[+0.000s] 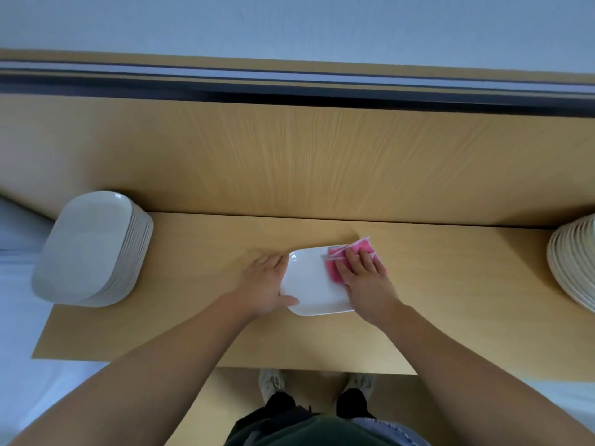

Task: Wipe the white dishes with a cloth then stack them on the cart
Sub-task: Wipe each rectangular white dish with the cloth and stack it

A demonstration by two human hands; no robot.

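A white rectangular dish [310, 281] lies flat on the wooden surface [450, 300] in front of me. My left hand [265, 284] holds its left edge, thumb on the near rim and fingers along the side. My right hand [365, 278] presses flat on a pink cloth [341, 255] over the dish's right part. A tall stack of white rectangular dishes [87, 249] stands at the left end of the surface. Another stack of white dishes [573, 268] sits at the right edge, partly cut off by the frame.
A raised wooden back panel [289, 156] runs behind the surface, with a dark rail [289, 88] above it. The surface's near edge is by my legs, and my shoes [272, 384] show below it. Pale floor lies to the left and right.
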